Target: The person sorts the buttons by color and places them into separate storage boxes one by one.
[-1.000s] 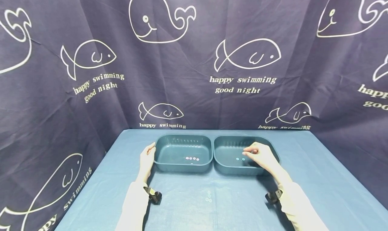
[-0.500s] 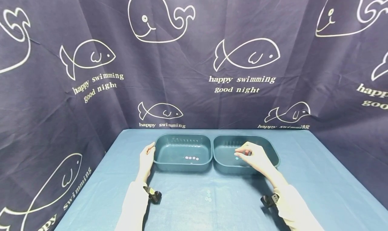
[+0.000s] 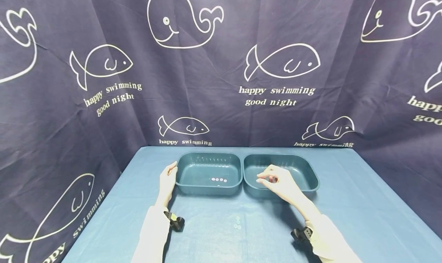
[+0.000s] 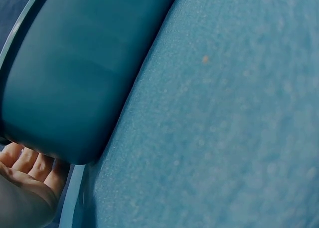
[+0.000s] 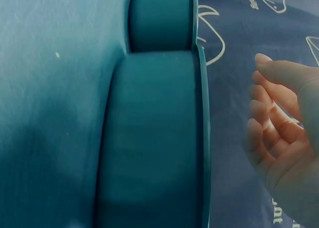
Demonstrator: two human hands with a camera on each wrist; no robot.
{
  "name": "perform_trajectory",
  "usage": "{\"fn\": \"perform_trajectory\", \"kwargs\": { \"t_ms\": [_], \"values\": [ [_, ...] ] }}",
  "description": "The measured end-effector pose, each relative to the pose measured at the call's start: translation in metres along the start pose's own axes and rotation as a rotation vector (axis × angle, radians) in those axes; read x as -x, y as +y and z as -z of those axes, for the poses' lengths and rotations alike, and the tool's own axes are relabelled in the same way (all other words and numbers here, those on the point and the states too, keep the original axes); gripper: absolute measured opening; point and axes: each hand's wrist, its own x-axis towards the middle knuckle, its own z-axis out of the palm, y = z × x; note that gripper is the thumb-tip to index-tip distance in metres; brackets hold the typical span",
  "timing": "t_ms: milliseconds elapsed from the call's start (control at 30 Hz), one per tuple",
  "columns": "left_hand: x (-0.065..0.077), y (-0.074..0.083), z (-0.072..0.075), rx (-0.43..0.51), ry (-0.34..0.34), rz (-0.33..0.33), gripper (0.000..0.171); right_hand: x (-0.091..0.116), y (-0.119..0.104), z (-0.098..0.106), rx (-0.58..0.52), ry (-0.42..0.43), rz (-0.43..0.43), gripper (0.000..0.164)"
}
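Note:
My left hand rests against the outer left end of the left teal bin, its fingertips right at the rim. In the left wrist view the fingers lie at that bin's end wall. Inside that bin sit several small round pink button-like pieces. My right hand hovers above the front left part of the right teal bin. In the right wrist view its thumb tip comes close to the index fingertip, the other fingers are loosely bent, and nothing shows between them. This hand hides the small blue pieces inside.
The two bins stand side by side at the back of the blue-covered table. Small pale round pieces lie on the cloth in front. A dark curtain with fish prints hangs behind and beside the table. Each wrist carries a small black camera.
My right hand has moved left across the right bin, from above its middle to its left part, covering the blue pieces. The left hand has stayed at the left bin's end.

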Motion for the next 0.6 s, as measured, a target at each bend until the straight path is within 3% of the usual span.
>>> {"fn": "perform_trajectory", "kwargs": {
  "t_ms": [200, 600],
  "values": [
    [0.0, 0.0, 0.0, -0.001, -0.007, 0.001, 0.037, 0.004, -0.01, -0.011, -0.055, -0.034, -0.027, 0.013],
    [0.001, 0.002, 0.001, 0.015, -0.011, -0.007, 0.037, 0.013, -0.012, -0.033, -0.059, -0.086, 0.098, 0.01]
  ]
}}
